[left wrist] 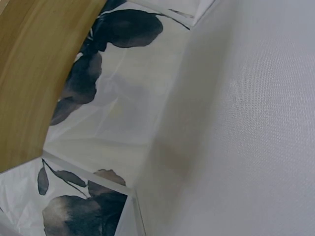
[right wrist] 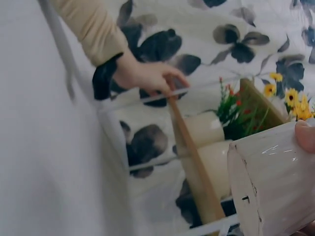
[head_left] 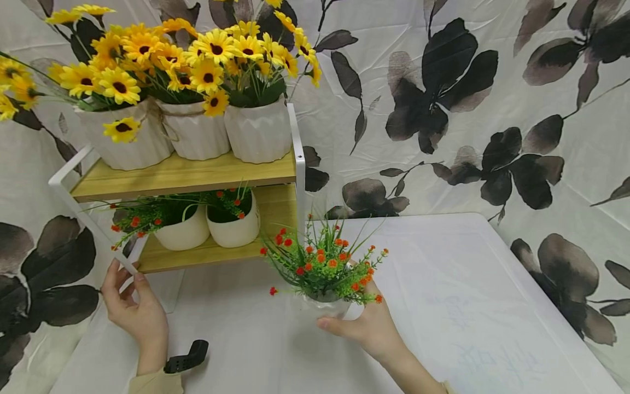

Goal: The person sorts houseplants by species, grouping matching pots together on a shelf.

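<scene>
My right hand (head_left: pixel 376 328) grips a white pot (head_left: pixel 320 309) with a green plant bearing red and orange flowers (head_left: pixel 327 262). In the right wrist view, the pot (right wrist: pixel 275 182) is tilted so its underside shows, with a fingertip (right wrist: pixel 306 136) on its side. At the left, my left hand (head_left: pixel 140 314) pinches the lower corner of the white frame (head_left: pixel 105 235) of a two-tier shelf. Two white pots with red-flowered plants stand on the lower wooden board (head_left: pixel 197 257), including one (head_left: pixel 236 224) near its right end. The left wrist view shows no fingers.
White pots of yellow sunflowers stand on the upper board (head_left: pixel 197 178), one of them (head_left: pixel 258 131) at its right end. A white table (head_left: pixel 443 284) extends to the right. Behind hangs a white cloth (head_left: pixel 364 164) printed with dark flowers.
</scene>
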